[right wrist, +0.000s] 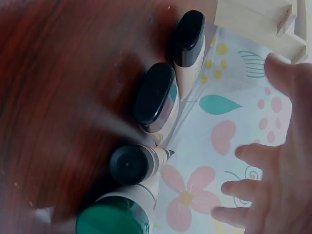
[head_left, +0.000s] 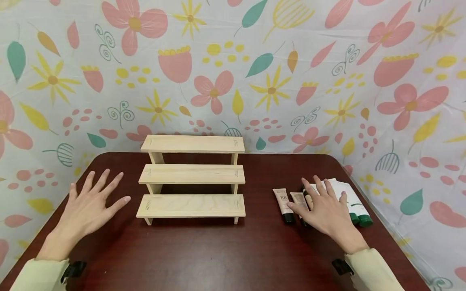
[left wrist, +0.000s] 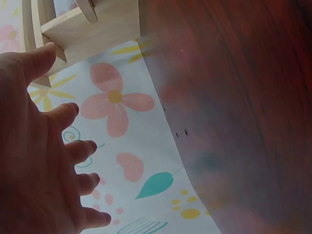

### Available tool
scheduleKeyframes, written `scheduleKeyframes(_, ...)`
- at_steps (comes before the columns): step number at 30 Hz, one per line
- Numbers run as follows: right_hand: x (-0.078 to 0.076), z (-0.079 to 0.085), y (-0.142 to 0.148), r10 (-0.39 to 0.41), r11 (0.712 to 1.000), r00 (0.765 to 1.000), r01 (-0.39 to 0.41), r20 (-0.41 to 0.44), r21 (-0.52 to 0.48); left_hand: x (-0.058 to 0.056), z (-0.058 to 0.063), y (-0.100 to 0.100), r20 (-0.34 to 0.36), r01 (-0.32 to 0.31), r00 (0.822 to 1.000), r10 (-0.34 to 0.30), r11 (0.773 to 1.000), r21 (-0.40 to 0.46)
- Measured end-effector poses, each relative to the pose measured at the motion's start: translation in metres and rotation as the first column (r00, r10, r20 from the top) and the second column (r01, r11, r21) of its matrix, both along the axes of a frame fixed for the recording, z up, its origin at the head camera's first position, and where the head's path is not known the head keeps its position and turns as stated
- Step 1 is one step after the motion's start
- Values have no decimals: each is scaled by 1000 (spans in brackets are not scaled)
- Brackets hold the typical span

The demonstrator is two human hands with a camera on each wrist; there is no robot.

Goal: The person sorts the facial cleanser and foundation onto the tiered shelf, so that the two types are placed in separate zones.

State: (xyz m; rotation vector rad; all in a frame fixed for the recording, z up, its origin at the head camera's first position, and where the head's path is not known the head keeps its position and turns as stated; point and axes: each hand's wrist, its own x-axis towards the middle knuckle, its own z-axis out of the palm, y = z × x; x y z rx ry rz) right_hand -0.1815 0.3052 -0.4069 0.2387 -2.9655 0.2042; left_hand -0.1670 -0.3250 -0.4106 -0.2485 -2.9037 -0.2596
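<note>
My left hand (head_left: 89, 206) is held over the table's left side, fingers spread and nothing in it. To its right stands a three-tier wooden display rack (head_left: 193, 205), whose steps are bare. On the other side my right hand (head_left: 325, 208) hovers above a group of cosmetic tubes, fingers extended and holding nothing. Nearest the rack lies a beige BB cream tube (head_left: 282, 201) with a black cap. Beside it, a second beige tube (head_left: 299, 199) is partly covered by the hand. A round black-capped container (right wrist: 130, 165) and white tubes with green caps (head_left: 365, 220) lie further right.
Everything stands on a dark red-brown wooden table (head_left: 204, 250) with rounded far corners. A flower-printed cloth (head_left: 233, 81) hangs behind and along both sides. Black straps (head_left: 74, 270) circle both wrists over pale sleeves.
</note>
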Motion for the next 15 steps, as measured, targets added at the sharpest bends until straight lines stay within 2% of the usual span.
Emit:
scheduleKeyframes(5,0,-1,-1,27,999,999,-28,-31,-26,0,1,3,11,-7,1000,7,1000,19)
scheduleKeyframes(10,-3,-2,-2,63,996,998,-64,-30,-68,0,3,7,3,19,1000,-19,999,38)
scheduleKeyframes(15,-6,-6,-3,110,989,994,-110,-6,-96,4,7,14,37,45,998,-52,984,171)
